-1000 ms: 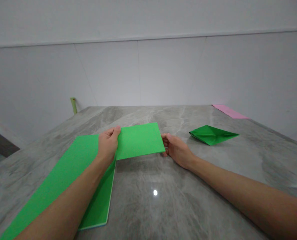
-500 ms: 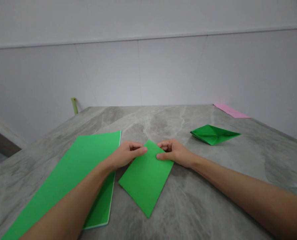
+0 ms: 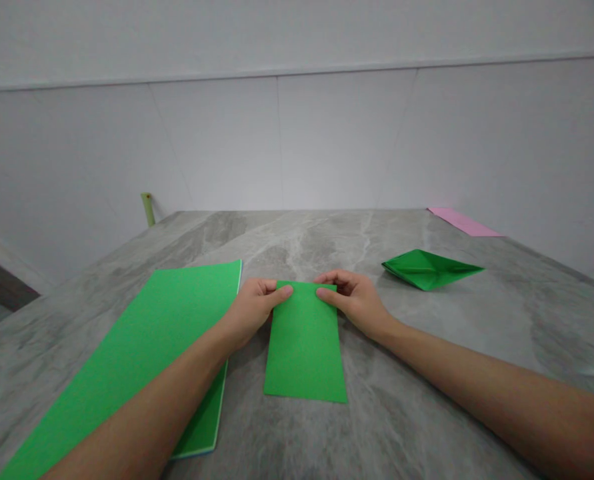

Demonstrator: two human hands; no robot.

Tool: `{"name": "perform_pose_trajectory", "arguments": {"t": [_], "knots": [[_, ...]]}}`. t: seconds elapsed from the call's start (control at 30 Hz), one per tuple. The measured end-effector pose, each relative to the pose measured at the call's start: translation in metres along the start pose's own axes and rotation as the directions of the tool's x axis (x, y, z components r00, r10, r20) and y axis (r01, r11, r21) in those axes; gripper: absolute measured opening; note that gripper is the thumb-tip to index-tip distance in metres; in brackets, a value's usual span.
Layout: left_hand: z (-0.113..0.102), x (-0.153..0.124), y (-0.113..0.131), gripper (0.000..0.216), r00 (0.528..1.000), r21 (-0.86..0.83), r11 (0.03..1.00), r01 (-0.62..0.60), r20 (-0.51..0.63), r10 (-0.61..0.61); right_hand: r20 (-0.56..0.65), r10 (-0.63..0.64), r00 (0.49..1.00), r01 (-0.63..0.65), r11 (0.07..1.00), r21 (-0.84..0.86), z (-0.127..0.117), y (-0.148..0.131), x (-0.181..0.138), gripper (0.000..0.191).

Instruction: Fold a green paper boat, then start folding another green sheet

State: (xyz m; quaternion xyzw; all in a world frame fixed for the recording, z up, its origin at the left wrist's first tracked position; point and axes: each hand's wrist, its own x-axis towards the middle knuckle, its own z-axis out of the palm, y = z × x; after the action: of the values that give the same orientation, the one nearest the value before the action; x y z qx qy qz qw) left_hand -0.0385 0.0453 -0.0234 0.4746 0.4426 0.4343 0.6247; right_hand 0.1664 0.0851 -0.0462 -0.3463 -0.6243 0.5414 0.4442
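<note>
A green sheet of paper (image 3: 305,347), its outline a rectangle with straight edges, is held in front of me above the grey tabletop. My left hand (image 3: 257,303) pinches its upper left corner, thumb on top and fingers behind. At the upper right corner my right hand (image 3: 359,303) grips it the same way, thumb lying on the face. The fingertips behind the paper are partly hidden. Whether its lower edge touches the table, I cannot tell.
Under my left forearm lies a thick stack of green paper (image 3: 177,320). A folded green paper shape (image 3: 429,270) with pointed ends rests to the right on the marbled table (image 3: 417,413). Pink paper (image 3: 464,221) lies at the far right edge, near the wall (image 3: 327,140).
The green sheet has turned from a diamond position to square-on, its top edge now facing away from me. Both hands have shifted their grip to its two far corners.
</note>
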Motion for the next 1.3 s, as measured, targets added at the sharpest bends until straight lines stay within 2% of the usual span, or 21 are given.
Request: {"name": "perform_pose_trajectory", "arguments": {"t": [0.13,0.33,0.5,0.6,0.77,0.83,0.97,1.1,1.3], "knots": [[0.008,0.001,-0.003,0.033,0.997,-0.073,0.996,-0.041,-0.068,0.036,-0.111,-0.097,0.989,0.078,0.984,-0.163,-0.001,0.002,0.000,0.030],[0.008,0.002,-0.003,0.036,0.995,-0.145,0.987,-0.066,-0.082,0.055,-0.209,-0.193,0.959,0.154,0.970,-0.190,0.000,-0.003,0.000,0.025],[0.008,0.002,-0.002,0.039,0.997,-0.172,0.983,-0.068,-0.059,0.059,-0.240,-0.193,0.951,0.137,0.963,-0.230,0.000,-0.005,-0.002,0.022],[0.008,0.003,-0.003,0.038,0.996,-0.158,0.985,-0.069,-0.065,0.059,-0.200,-0.169,0.965,0.128,0.971,-0.202,-0.002,-0.004,-0.002,0.022],[0.008,0.003,-0.003,0.035,0.996,-0.194,0.978,-0.081,-0.059,0.071,0.054,-0.231,0.971,0.237,0.957,-0.167,-0.001,-0.006,-0.004,0.022],[0.010,0.002,-0.001,0.034,0.996,-0.223,0.972,-0.075,-0.059,0.063,0.104,-0.236,0.966,0.253,0.948,-0.191,0.001,-0.007,-0.006,0.021],[0.014,0.002,0.003,0.031,0.989,-0.302,0.948,-0.101,-0.131,0.063,0.074,-0.193,0.978,0.206,0.942,-0.264,0.003,-0.006,-0.009,0.032],[0.013,0.003,0.003,0.034,0.974,-0.278,0.954,-0.112,-0.223,0.049,0.066,-0.143,0.987,0.156,0.949,-0.274,0.002,-0.005,-0.010,0.039],[0.007,0.002,0.006,0.029,0.982,-0.212,0.970,-0.118,-0.172,0.082,-0.002,-0.106,0.994,0.101,0.954,-0.281,0.001,-0.006,-0.010,0.038]]}}
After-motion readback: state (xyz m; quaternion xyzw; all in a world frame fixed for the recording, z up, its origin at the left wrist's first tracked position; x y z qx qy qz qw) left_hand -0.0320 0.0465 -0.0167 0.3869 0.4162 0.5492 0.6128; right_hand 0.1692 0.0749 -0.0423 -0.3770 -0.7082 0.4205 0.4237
